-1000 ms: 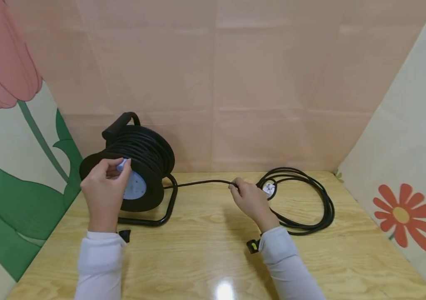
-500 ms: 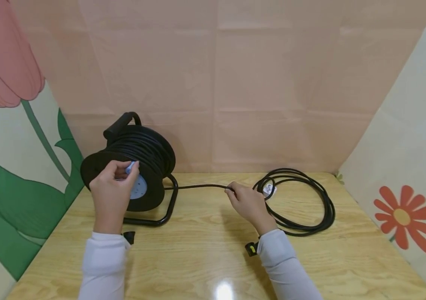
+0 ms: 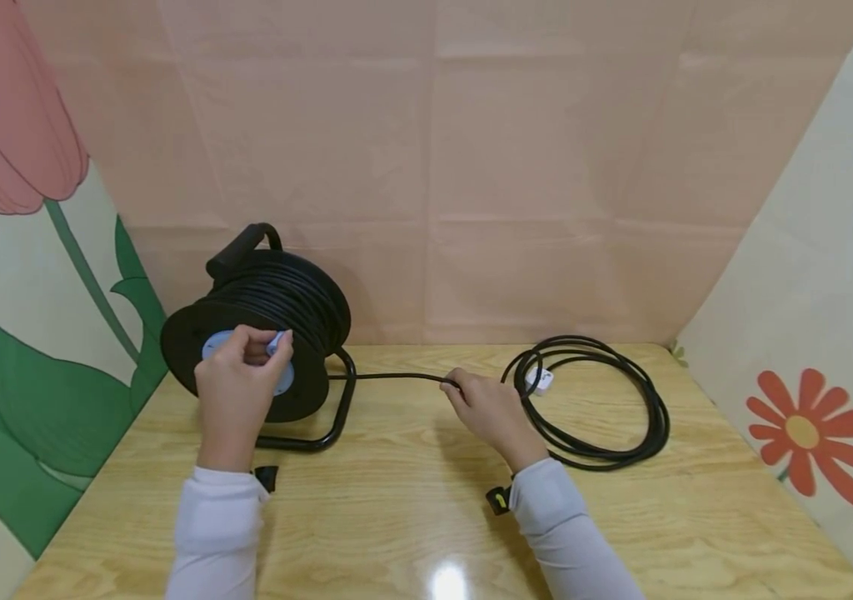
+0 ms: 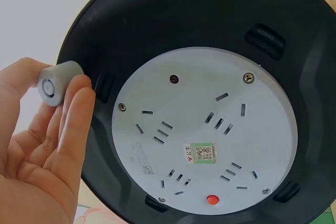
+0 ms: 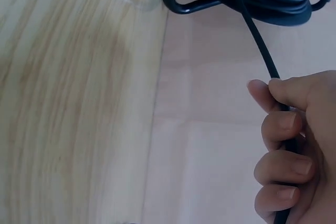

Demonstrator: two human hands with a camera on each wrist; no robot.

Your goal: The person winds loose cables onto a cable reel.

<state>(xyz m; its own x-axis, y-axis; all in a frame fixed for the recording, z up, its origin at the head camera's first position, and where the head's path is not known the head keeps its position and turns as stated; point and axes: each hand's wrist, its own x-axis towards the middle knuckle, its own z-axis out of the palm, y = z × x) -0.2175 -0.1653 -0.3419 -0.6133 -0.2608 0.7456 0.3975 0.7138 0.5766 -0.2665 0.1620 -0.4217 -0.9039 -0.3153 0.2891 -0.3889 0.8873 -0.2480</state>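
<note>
A black cable reel (image 3: 276,287) stands on a tubular frame at the left of the table. Its side disc carries a pale round socket panel (image 4: 205,129) with several slots, screws and a small sticker. My left hand (image 3: 235,383) pinches the reel's small light-coloured crank knob (image 4: 60,82) between thumb and fingers. Out from the reel runs a black cable (image 3: 396,376) toward my right hand (image 3: 490,410). That hand's fingers curl round the cable, as the right wrist view shows. Just beyond lies a loose coil of the same cable (image 3: 655,408), with a white plug (image 3: 541,381) at its inner left.
The reel has a black carrying handle (image 3: 235,252) on top and a bent black foot bar (image 3: 336,421) on the wooden table (image 3: 381,517). A pink backdrop (image 3: 471,208) rises along the far edge. Flower-painted panels border both sides.
The left hand and the knob have swung right and slightly down across the reel's face, uncovering more of the panel. My right hand has shifted slightly left and down with the cable.
</note>
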